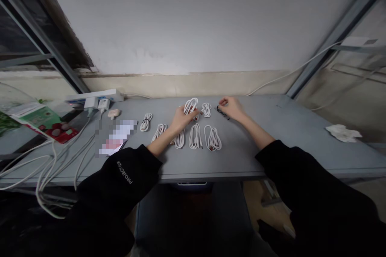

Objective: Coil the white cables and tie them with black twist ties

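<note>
My left hand (181,118) is closed around a coiled white cable (190,105), held just above the table. My right hand (231,107) is at the back of the table, fingertips pinched at the end of a small pile of thin black cable ties (222,113). Between my hands lies a small white cable coil (206,110). Nearer me, more coiled white cables rest in a row, among them one (195,136) and another at the right end (213,138). Further left is a white cable (146,122) with a black band around its middle. My left forearm partly covers some coils.
A power strip (108,95) with plugged-in chargers stands at the back left, its cords (54,168) trailing over the front edge. Near it are a pale earbud case (113,113), a blurred-out phone-like item (119,136) and a green-and-red package (45,122). Crumpled tissue (343,133) lies right.
</note>
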A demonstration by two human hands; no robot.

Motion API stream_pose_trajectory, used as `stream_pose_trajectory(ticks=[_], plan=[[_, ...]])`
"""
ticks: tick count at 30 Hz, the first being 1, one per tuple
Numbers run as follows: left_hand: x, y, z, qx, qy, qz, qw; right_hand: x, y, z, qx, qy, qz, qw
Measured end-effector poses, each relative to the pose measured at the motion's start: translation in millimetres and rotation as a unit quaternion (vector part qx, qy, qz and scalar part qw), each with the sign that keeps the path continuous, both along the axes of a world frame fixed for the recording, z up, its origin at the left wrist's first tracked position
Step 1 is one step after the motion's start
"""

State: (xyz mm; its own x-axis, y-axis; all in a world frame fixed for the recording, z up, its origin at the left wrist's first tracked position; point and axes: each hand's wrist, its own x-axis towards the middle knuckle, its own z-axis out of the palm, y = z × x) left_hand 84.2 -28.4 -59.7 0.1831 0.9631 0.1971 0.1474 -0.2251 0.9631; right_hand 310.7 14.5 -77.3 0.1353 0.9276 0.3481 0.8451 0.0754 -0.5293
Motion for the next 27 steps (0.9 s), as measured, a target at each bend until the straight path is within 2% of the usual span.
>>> stream_pose_trajectory(ticks=[5,9,13,17,23,27], plan=[[-0.3,2.7,-5.2,0.005,0.000,-0.012,1.000,-15.2,-1.5,0.8,0.053,0.053,0.073,0.994],[-1.6,5.6,-9.5,0.016,-0.002,-0.022,1.000,-36.4,-13.2,2.1,0.090,0.156,0.161,0.970],[-1.9,6.5,-10.0,0.014,0.006,-0.034,0.999,-53.0,-26.3,0.9,0.041,0.241,0.237,0.940],[-1.5,5.4,-9.2,0.028,-0.007,-0.029,0.999,-57.6,-31.5,0.6,0.002,0.295,0.296,0.908],[-2.0,9.8,-12.7,0.032,-0.051,-0.003,0.998,-53.6,-32.5,4.2,-0.066,0.358,0.299,0.882],[-3.3,11.5,-10.8,0.023,-0.067,0.024,0.997,-52.6,-32.8,5.7,-0.112,0.408,0.311,0.851]])
